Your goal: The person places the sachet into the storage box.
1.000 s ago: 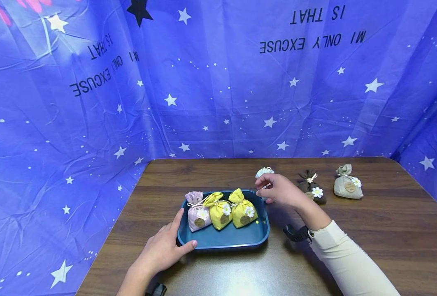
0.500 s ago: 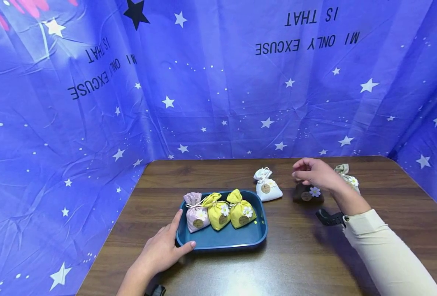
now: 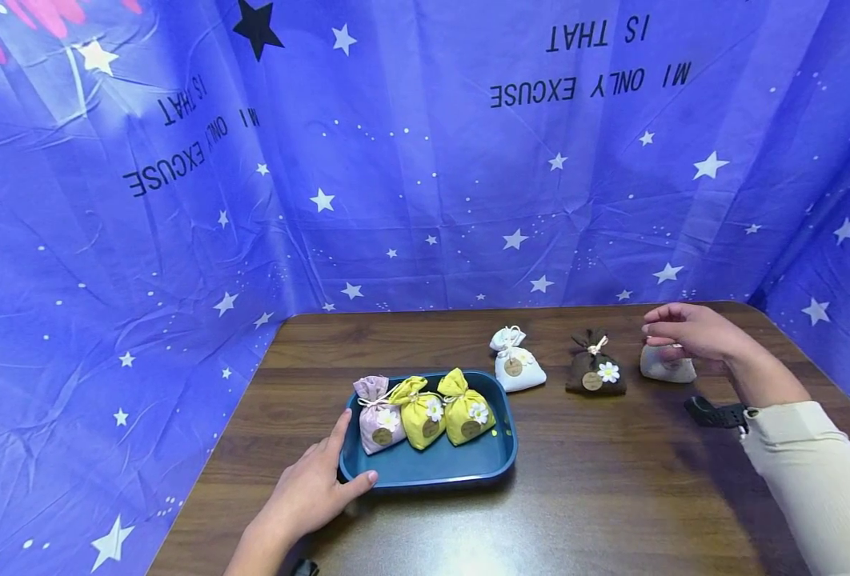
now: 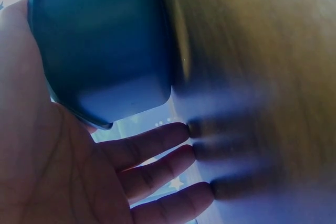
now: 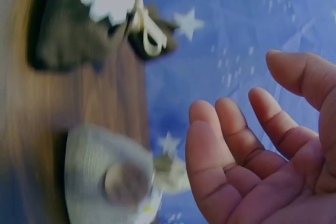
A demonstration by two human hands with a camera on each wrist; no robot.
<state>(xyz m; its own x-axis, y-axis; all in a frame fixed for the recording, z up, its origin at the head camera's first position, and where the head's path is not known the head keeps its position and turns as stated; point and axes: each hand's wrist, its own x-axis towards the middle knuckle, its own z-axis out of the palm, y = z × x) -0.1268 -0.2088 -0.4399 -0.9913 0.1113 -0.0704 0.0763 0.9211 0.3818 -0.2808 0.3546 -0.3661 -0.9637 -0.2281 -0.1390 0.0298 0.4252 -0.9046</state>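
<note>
A dark teal tray (image 3: 435,474) holds a pale lilac drawstring pouch (image 3: 380,432) and two yellow pouches (image 3: 425,422), each with a daisy and a round tag. My left hand (image 3: 313,484) rests against the tray's left end, thumb at the front corner. In the left wrist view its other fingers (image 4: 157,174) extend straight beside the tray wall. My right hand (image 3: 699,332) hovers over a beige pouch (image 3: 668,370) and hides its top in the head view. The right wrist view shows these fingers (image 5: 210,153) loosely bent, apart from the pouch, with nothing between them.
Behind the tray's right corner lies a white pouch (image 3: 520,370). A dark brown pouch (image 3: 596,374) sits between it and the beige one. All are on a wooden table (image 3: 583,480), backed by a blue starred curtain (image 3: 425,176).
My right hand has travelled rightward from the white pouch, past the brown one, to above the beige one. The white pouch is now uncovered. The left hand stays at the tray.
</note>
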